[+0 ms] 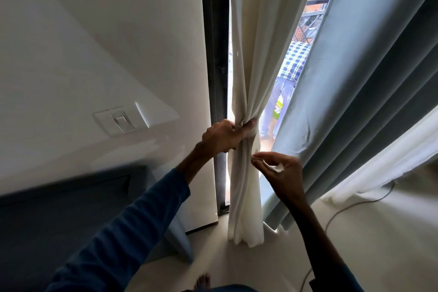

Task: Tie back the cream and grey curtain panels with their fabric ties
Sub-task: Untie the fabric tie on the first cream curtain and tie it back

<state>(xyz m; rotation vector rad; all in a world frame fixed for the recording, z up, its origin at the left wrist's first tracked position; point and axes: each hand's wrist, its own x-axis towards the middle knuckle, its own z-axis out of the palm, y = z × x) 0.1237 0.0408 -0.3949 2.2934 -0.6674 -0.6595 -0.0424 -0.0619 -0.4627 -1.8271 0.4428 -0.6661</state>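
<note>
The cream curtain panel [257,31] hangs next to the dark window frame and is gathered into a narrow bundle at mid height. My left hand [225,136] grips that bundle, fingers and thumb curled round the fabric. Just below and to the right, my right hand [278,168] is apart from the curtain and pinches a small piece of white fabric [276,168], possibly the end of a tie. The grey curtain panel [355,102] hangs loose to the right in long folds.
A white wall with a light switch [122,122] is on the left. Behind the glass stands a person in a checked shirt [295,59]. A cable [343,211] runs across the pale floor on the right. A white sheer curtain [391,156] hangs behind the grey panel. My bare foot [202,281] is at the bottom.
</note>
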